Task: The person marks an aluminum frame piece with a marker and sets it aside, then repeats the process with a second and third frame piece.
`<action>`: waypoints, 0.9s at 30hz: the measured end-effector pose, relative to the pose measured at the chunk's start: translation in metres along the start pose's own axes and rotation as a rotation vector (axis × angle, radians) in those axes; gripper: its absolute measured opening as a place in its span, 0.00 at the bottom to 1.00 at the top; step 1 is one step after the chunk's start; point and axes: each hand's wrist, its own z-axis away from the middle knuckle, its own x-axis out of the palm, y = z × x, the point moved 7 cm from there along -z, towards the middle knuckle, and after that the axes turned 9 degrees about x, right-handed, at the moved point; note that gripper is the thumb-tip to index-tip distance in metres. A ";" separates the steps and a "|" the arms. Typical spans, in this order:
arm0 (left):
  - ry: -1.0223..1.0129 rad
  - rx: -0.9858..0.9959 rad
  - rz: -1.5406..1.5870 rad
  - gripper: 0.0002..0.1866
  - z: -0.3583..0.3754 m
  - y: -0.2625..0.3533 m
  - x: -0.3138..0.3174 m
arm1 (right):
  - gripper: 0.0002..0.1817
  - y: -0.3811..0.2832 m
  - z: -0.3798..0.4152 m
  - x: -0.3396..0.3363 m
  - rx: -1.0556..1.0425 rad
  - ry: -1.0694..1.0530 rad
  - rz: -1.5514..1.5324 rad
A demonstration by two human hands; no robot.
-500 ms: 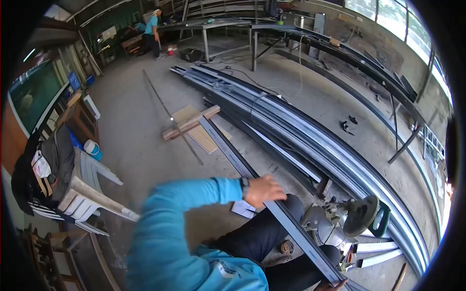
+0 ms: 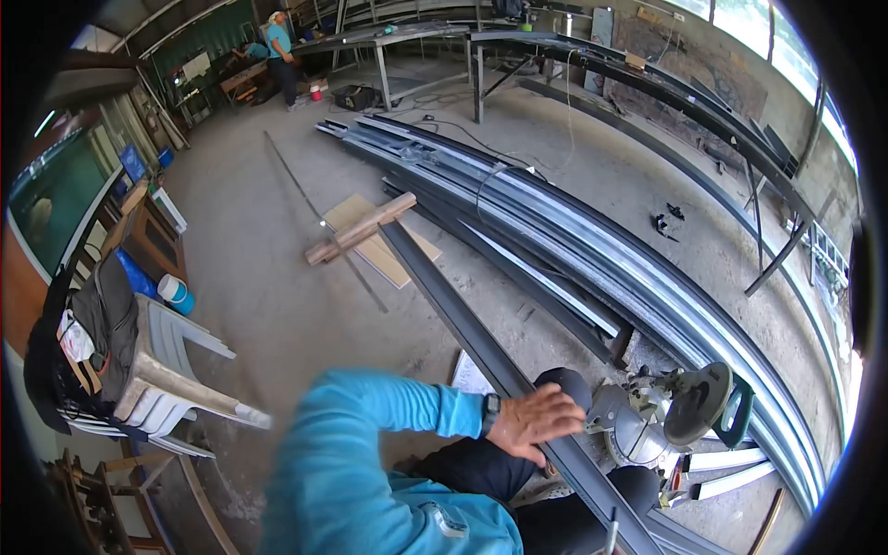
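Note:
A long dark metal profile runs diagonally from the wooden block on the floor, across my legs, to the bottom edge. My left hand, with a watch at the wrist, lies on the profile near my knee, its fingers spread and the thumb on the near side. No clear part of my right hand shows. A short, thin metal rod stands up beside the profile at the bottom edge. Right of my knees is a disc-bladed saw with a green handle.
Beyond the saw lies a long stack of metal profiles. White plastic chairs with bags stand at the left. A flat board lies under the wooden block. Metal work tables and another person are at the back.
The profile has turned, with a dark grooved side now up instead of the printed face. My left hand has moved right and down along it. My right hand has left the view and the rod has appeared.

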 end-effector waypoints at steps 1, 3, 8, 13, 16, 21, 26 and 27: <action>0.111 0.064 0.016 0.36 -0.016 0.021 -0.011 | 0.20 -0.026 -0.004 0.017 -0.116 -0.118 0.057; 0.096 0.107 0.143 0.28 -0.032 0.047 -0.003 | 0.18 -0.055 -0.006 0.041 -0.254 -0.299 0.054; -0.033 0.060 0.363 0.19 -0.043 0.066 0.020 | 0.12 -0.068 -0.020 0.068 -0.269 -0.524 -0.341; -0.079 0.200 0.377 0.21 -0.051 0.074 0.028 | 0.06 -0.055 -0.020 0.112 0.081 -0.622 -0.613; -0.188 0.204 0.496 0.21 -0.047 0.085 0.018 | 0.05 -0.098 -0.003 0.098 -0.345 -0.734 -0.562; -0.087 0.384 0.255 0.21 -0.075 0.101 -0.028 | 0.12 -0.051 -0.002 0.074 -0.386 -0.563 -0.581; -0.065 0.450 0.201 0.23 -0.088 0.105 -0.026 | 0.14 -0.019 0.005 0.052 -0.141 -0.319 -0.831; -0.055 0.463 0.209 0.23 -0.095 0.105 -0.027 | 0.16 -0.026 -0.002 0.043 -0.221 -0.228 -0.615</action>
